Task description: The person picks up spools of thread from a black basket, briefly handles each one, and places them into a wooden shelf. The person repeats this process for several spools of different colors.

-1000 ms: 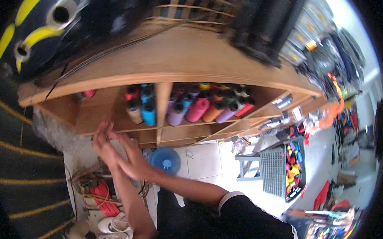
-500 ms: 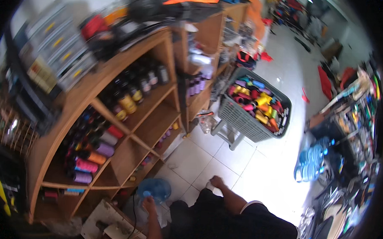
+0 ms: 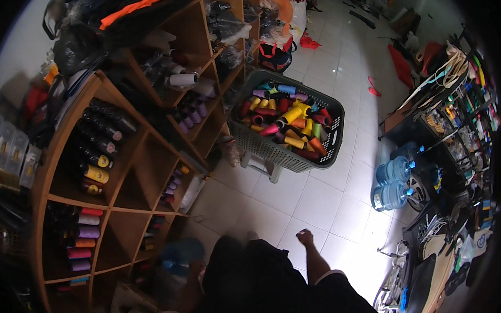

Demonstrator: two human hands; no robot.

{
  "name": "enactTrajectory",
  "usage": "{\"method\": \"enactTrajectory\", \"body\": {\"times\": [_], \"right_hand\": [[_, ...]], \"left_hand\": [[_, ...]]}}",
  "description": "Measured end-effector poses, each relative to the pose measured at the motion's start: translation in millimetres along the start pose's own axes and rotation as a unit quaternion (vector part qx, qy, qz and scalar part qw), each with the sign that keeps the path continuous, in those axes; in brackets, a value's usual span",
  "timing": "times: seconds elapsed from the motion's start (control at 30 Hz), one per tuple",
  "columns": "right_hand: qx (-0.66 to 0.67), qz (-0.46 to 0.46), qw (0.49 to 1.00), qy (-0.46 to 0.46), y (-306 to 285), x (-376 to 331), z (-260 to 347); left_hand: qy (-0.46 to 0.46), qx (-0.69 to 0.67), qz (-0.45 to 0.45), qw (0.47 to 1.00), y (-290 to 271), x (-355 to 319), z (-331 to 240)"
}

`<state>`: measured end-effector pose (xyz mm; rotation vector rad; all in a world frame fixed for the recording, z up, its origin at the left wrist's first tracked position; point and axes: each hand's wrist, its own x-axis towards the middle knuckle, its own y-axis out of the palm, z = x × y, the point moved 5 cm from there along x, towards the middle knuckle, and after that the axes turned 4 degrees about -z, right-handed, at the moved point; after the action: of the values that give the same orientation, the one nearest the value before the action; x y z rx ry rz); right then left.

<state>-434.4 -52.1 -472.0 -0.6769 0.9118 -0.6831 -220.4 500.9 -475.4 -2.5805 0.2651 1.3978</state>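
My right hand (image 3: 305,237) hangs over the white tiled floor, its fingers curled in and nothing visible in them. Low at my left side, my left hand (image 3: 196,270) is dark and blurred, close to a blue water jug (image 3: 182,255) on the floor; its fingers cannot be made out. Ahead stands a grey-green plastic basket (image 3: 262,141) heaped with thread spools (image 3: 290,114) in yellow, red, pink, orange, green and blue. It rests on a grey stool (image 3: 273,172), apart from both hands.
On the left, a wooden shelf unit (image 3: 107,206) holds dark cones (image 3: 97,144) and coloured thread cones (image 3: 85,232). Blue water jugs (image 3: 393,182) stand at the right, near a crowded rack (image 3: 455,132) and a bicycle wheel (image 3: 388,305). Red cloth (image 3: 400,65) lies farther back.
My view has turned and moved forward, so the basket and shelves sit nearer. My right hand has swung to the right, away from my leg. My left hand has dropped lower into shadow.
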Motion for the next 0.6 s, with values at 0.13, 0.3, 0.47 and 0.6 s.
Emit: {"method": "enactTrajectory", "body": {"times": [0.13, 0.3, 0.47, 0.6], "right_hand": [[-0.054, 0.051, 0.997, 0.03, 23.4, -23.5, 30.7], [0.07, 0.087, 0.988, 0.109, 32.2, -17.0, 42.8], [0.062, 0.016, 0.997, 0.044, 9.3, 46.8, 52.5], [0.073, 0.023, 0.992, 0.1, -24.4, 88.4, 88.0]], "left_hand": [[0.057, 0.162, 0.007, 0.985, -14.8, 101.1, -40.3], [-0.017, 0.133, -0.069, 0.989, 94.2, 68.1, -176.4], [0.007, 0.154, -0.019, 0.988, 155.6, 59.5, -236.8], [-0.002, 0.173, -0.024, 0.985, 173.8, 85.7, -268.2]]}}
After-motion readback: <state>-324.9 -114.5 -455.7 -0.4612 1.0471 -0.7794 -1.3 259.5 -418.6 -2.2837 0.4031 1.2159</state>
